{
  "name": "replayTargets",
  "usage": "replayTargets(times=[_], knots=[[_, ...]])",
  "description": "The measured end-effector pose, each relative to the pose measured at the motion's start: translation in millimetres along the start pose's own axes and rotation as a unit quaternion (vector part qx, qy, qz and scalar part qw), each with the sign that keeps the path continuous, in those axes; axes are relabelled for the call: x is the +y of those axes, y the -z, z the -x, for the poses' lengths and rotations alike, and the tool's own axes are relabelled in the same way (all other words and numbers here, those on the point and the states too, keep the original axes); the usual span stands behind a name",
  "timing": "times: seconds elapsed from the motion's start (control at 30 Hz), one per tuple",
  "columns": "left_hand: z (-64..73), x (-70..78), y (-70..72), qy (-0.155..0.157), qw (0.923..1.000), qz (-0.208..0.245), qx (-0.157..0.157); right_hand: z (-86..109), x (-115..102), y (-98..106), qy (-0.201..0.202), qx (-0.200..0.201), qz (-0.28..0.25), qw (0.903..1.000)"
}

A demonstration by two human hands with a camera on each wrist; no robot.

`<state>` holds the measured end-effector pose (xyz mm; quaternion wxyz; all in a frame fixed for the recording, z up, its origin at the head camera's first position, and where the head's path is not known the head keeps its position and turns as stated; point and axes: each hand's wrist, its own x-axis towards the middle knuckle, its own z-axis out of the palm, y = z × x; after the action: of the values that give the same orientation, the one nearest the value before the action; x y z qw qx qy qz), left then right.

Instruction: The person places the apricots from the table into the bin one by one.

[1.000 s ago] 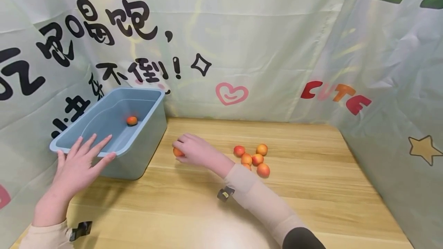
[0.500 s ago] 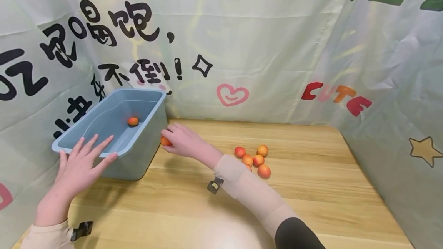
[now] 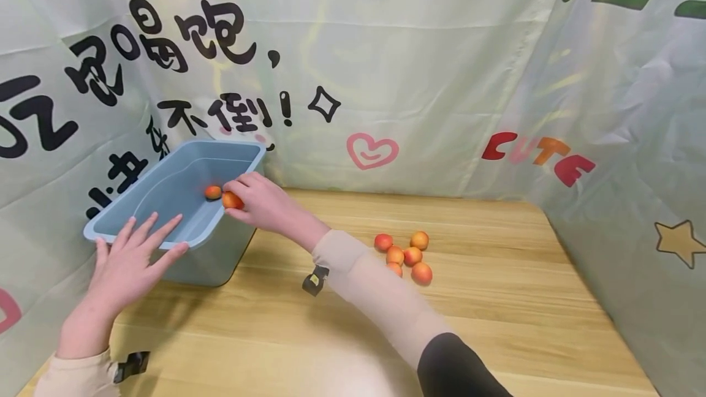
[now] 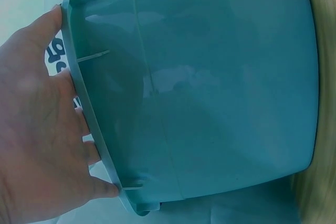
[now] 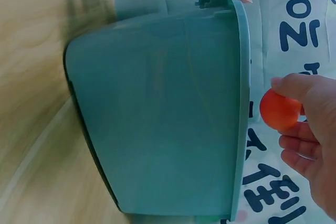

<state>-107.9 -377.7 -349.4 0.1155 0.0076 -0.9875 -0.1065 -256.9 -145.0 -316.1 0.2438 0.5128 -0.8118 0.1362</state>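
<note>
My right hand [image 3: 270, 204] pinches an orange-red apricot [image 3: 231, 200] between thumb and fingers, above the right rim of a blue-grey plastic bin [image 3: 214, 262]. The right wrist view shows that apricot [image 5: 278, 109] raised over the rim level, apart from the bin wall [image 5: 157, 114]. Inside the bin lies another apricot [image 3: 212, 192]. My left hand [image 3: 124, 274] rests with spread fingers on the bin's near rim. In the left wrist view, the left hand's [image 4: 39, 124] fingertips reach over that rim and the thumb lies along it.
Several apricots [image 3: 412, 256] sit in a loose cluster on the wooden table [image 3: 496, 299], right of the bin; my right forearm partly covers one. Printed cloth [image 3: 430, 78] hangs behind and along both sides of the table, close to the bin's far end.
My right hand has lifted its apricot off the table and carried it left and up to above the bin's rim. The left hand stays in place on the near rim.
</note>
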Motion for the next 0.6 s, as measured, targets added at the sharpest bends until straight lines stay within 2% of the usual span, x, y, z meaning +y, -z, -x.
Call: replayTargets(times=[0.13, 0.3, 0.6], knots=[[0.2, -0.1, -0.5, 0.000, 1.0000, -0.002, -0.001, -13.8, -3.8, -4.3, -0.046, -0.014, -0.054, 0.9974], [0.2, -0.5, -0.8, 0.004, 1.0000, -0.003, -0.003, -26.4, -6.8, -14.1, -0.098, -0.025, -0.113, 0.9885], [-0.5, -0.1, -0.2, 0.003, 1.0000, -0.003, -0.003, -37.8, -5.5, -31.9, -0.146, -0.007, -0.141, 0.9791]])
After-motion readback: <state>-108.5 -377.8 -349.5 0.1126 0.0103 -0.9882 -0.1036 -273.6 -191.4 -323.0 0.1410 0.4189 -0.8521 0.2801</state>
